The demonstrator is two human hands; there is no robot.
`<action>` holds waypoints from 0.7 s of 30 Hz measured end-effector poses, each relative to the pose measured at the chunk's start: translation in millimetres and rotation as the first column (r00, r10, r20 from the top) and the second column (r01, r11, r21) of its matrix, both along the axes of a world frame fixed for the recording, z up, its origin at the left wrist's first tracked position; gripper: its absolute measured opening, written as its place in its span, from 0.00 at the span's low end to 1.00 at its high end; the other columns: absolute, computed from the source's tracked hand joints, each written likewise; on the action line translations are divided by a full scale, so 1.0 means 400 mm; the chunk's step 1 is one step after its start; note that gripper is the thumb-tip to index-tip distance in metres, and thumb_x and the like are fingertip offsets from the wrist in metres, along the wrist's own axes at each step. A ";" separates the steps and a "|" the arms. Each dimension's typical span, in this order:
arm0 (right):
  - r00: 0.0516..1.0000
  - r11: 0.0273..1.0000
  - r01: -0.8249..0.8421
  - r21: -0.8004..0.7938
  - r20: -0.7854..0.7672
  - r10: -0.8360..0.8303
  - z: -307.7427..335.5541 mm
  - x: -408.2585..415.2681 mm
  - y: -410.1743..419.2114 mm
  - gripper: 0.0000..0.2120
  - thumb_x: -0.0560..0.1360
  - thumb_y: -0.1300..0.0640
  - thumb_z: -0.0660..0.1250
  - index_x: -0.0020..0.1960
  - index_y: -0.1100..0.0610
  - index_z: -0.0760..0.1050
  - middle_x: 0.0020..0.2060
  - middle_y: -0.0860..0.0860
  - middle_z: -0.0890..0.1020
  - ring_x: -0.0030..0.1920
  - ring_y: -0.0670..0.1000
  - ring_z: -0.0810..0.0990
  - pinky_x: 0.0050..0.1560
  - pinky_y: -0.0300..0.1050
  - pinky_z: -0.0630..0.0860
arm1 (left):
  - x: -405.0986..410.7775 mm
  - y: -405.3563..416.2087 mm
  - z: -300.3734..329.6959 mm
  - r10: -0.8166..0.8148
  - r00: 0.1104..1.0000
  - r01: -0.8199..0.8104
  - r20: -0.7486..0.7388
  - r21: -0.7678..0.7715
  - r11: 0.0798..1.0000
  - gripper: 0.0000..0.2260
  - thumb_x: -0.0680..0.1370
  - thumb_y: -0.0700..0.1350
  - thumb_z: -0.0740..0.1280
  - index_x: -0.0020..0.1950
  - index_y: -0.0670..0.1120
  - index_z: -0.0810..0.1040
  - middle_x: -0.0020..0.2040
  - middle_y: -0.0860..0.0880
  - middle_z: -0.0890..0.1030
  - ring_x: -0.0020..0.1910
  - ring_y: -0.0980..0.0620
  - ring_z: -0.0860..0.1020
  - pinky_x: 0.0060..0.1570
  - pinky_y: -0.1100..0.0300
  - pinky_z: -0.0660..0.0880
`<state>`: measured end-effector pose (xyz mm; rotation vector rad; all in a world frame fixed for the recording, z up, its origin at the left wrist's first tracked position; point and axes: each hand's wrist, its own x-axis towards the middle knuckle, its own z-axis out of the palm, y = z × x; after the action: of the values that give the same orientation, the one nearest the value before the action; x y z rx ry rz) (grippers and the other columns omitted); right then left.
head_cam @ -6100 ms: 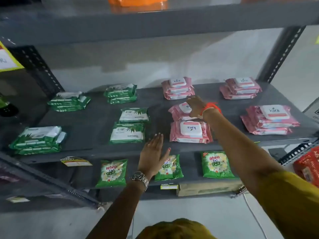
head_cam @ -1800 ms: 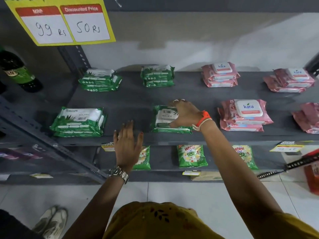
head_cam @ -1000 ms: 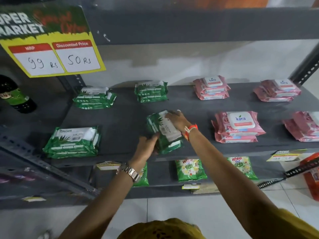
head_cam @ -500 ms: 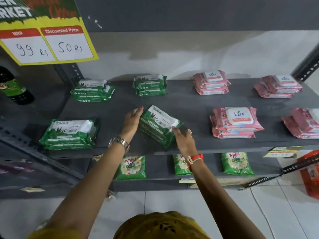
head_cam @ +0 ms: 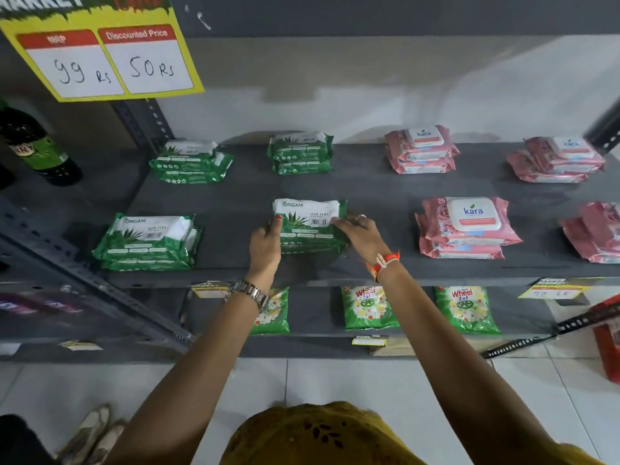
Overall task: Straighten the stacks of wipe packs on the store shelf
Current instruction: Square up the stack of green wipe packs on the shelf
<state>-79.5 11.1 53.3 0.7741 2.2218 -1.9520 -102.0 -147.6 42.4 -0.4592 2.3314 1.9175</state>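
On the grey shelf (head_cam: 369, 189), a stack of green Origami wipe packs (head_cam: 310, 226) lies front centre, squared to the shelf edge. My left hand (head_cam: 265, 245) grips its left side, thumb on the top pack. My right hand (head_cam: 360, 234) holds its right side, fingertips on the top pack's label. Other green stacks lie at front left (head_cam: 147, 241), back left (head_cam: 191, 161) and back centre (head_cam: 300, 152). Pink Kara stacks lie at back right (head_cam: 421, 149), far back right (head_cam: 558, 159), front right (head_cam: 466, 226) and the right edge (head_cam: 595, 231).
A yellow price sign (head_cam: 100, 48) hangs at the upper left. A dark bottle (head_cam: 37, 146) stands on the neighbouring shelf to the left. Green Wheel packets (head_cam: 369, 307) lie on the lower shelf. A slotted shelf post (head_cam: 141, 125) rises at the back left. White floor tiles lie below.
The green stack was tilted and skewed between my hands; now it lies flat and square on the shelf. Both hands have closed in on its sides.
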 end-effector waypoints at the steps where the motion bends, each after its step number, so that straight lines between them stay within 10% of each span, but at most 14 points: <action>1: 1.000 1.000 0.010 -0.016 -0.002 -0.010 -0.004 0.001 0.001 0.20 0.70 0.52 0.70 0.56 0.64 0.79 0.54 0.60 0.83 0.54 0.58 0.83 0.61 0.52 0.78 | 0.001 -0.001 0.001 -0.004 1.000 0.004 0.002 -0.009 1.000 0.17 0.78 0.50 0.61 0.31 0.45 0.65 0.30 0.49 0.65 0.30 0.54 0.65 0.36 0.55 0.61; 21: 0.999 0.996 -0.042 0.075 -0.022 0.044 -0.004 0.026 0.006 0.19 0.75 0.46 0.63 0.55 0.62 0.75 0.52 0.56 0.80 0.53 0.54 0.77 0.50 0.40 0.68 | 0.031 0.019 0.004 0.024 0.997 -0.034 -0.077 -0.138 0.990 0.17 0.80 0.49 0.56 0.32 0.45 0.67 0.31 0.47 0.69 0.34 0.47 0.70 0.44 0.55 0.63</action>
<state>-68.9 13.6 51.7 0.7088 2.3174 -1.8785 -89.4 -139.8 43.8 -0.4422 2.5319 1.8215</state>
